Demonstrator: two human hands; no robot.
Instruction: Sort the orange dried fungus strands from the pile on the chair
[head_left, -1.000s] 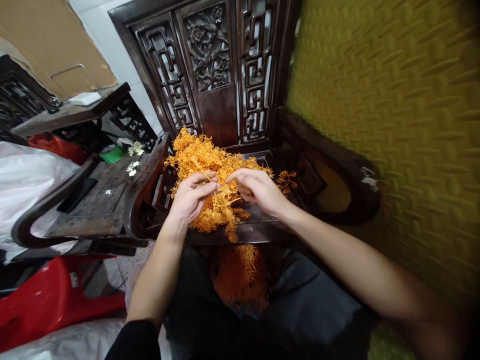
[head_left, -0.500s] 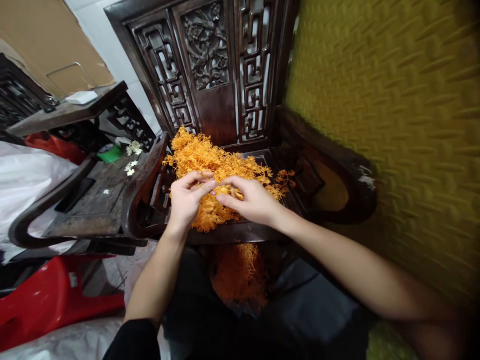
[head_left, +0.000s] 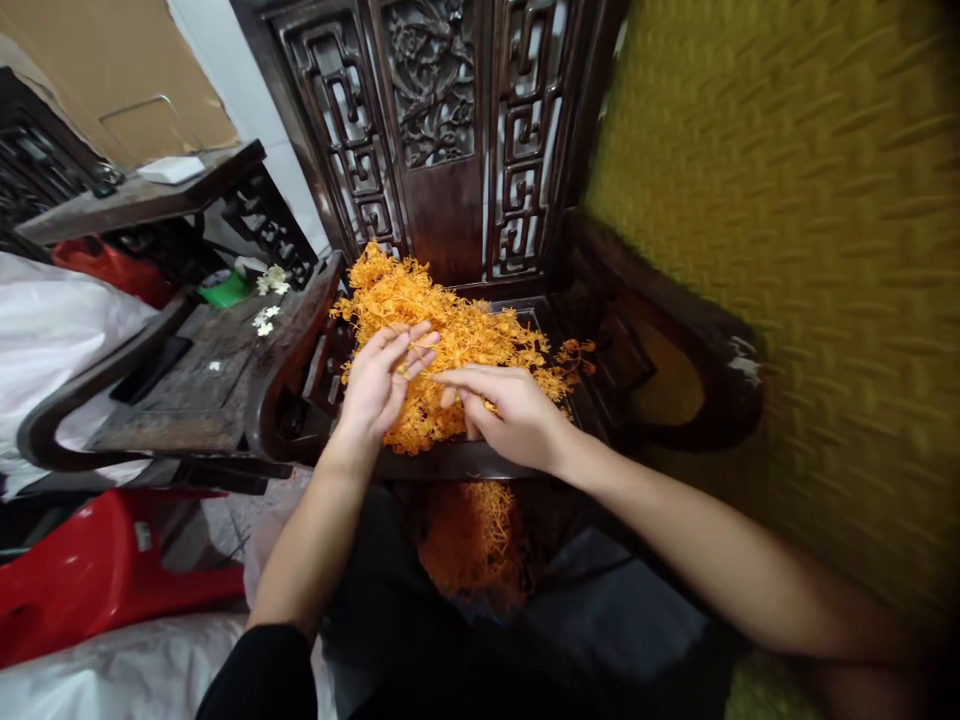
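Observation:
A heap of orange, branching pieces [head_left: 480, 325] lies on the seat of a dark carved wooden chair [head_left: 446, 215]. Over its front part my left hand [head_left: 381, 380] is turned palm up, fingers apart, with a thin orange strand across them. My right hand [head_left: 514, 410] is beside it, fingers bent and pressed together around a small orange piece that is mostly hidden. The fingertips of both hands are close to each other. Below the seat edge, more orange pieces [head_left: 476, 545] sit between the legs.
At the left, a second wooden chair [head_left: 187, 400] bears green tape [head_left: 225, 288], pale small pieces [head_left: 265, 320] and a dark flat object. A red plastic stool [head_left: 97, 565] and white bags [head_left: 60, 330] are further left. A yellow textured surface [head_left: 787, 200] rises at the right.
My left hand has opened, its palm turning up and fingers spreading. My right hand has turned more palm down, its fingers straighter. The view has shifted slightly.

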